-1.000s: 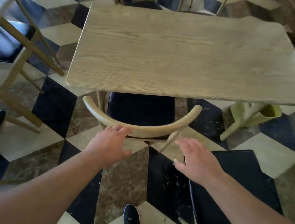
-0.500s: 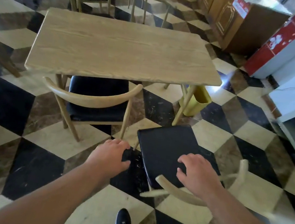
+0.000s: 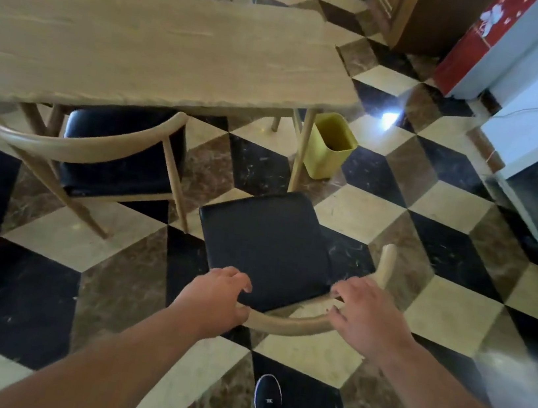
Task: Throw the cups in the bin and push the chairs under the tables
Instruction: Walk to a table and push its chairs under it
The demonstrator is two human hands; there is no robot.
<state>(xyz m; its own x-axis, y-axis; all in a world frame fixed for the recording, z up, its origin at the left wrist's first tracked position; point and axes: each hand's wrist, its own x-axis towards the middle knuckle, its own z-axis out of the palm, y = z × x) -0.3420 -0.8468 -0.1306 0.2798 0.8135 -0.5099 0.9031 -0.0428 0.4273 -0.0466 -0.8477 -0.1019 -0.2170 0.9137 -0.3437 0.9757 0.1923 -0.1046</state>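
Both hands, left hand (image 3: 216, 300) and right hand (image 3: 366, 316), now curl around the chair backrest (image 3: 288, 324) instead of hovering; left fingertips hidden.

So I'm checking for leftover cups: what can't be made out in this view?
- Yellow bin: inside in shadow, contents unclear.
- Table: left end cut off by the frame edge, surface blurred.
- Near chair: legs hidden under its seat.
- Left hand, right hand: palms hidden.
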